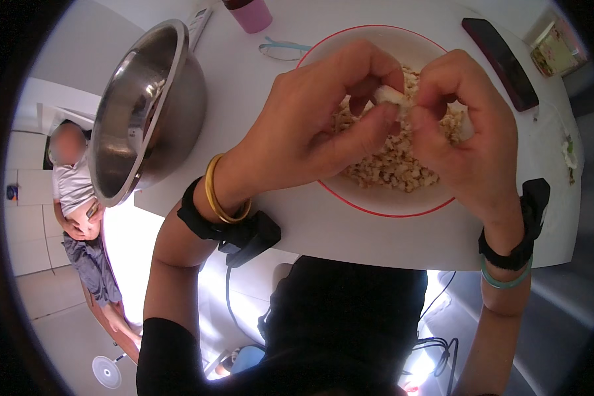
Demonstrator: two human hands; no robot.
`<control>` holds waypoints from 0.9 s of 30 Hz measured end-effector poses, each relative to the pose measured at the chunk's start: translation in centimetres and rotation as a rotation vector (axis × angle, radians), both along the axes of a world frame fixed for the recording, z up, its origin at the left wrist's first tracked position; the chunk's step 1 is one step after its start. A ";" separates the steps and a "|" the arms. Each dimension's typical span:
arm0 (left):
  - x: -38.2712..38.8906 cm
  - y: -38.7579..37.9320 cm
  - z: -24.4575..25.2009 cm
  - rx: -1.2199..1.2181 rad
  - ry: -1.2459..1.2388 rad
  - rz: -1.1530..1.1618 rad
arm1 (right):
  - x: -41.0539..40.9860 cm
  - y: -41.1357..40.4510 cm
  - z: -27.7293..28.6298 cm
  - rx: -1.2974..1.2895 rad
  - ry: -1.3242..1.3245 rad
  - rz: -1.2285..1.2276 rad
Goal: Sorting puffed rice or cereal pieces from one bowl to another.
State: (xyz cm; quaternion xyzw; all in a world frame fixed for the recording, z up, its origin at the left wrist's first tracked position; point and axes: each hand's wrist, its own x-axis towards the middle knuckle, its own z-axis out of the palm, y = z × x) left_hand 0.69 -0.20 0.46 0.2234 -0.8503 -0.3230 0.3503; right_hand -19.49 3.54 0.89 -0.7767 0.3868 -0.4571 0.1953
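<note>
My left hand point(326, 114) pinches a small pale piece of bread-like food point(390, 95) between thumb and fingers. At its right end, the thumb and forefinger of my right hand point(468, 119) pinch together on the piece, most of that grip being hidden. Both hands are above a white bowl with a red rim point(386, 216). Small torn crumbs point(401, 166), pale with browned edges, cover the bowl's bottom. Partly behind my right fingers shows a larger whitish piece point(464, 123); whether it lies in the bowl or against my palm I cannot tell.
A large stainless steel basin point(185, 99) stands left on the white table point(376, 242). Eyeglasses point(282, 51), a purple cup point(252, 15), a long dark case point(500, 64) and a glass jar point(557, 52) surround the bowl. A person point(76, 183) is at far left; cables point(438, 341) hang below.
</note>
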 end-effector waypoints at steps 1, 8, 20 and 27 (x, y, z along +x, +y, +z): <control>-0.2 0.2 -0.3 0.045 0.073 0.038 | -0.1 0.0 0.0 0.019 -0.038 -0.003; -0.3 0.1 0.1 0.062 0.074 -0.008 | 0.0 0.1 -0.1 0.077 -0.086 0.008; -1.1 0.6 -0.5 0.141 0.263 0.136 | 0.1 -0.1 0.1 0.041 -0.055 -0.010; -0.7 0.6 -0.1 0.018 0.147 0.149 | 0.4 -0.1 0.1 0.031 -0.028 -0.011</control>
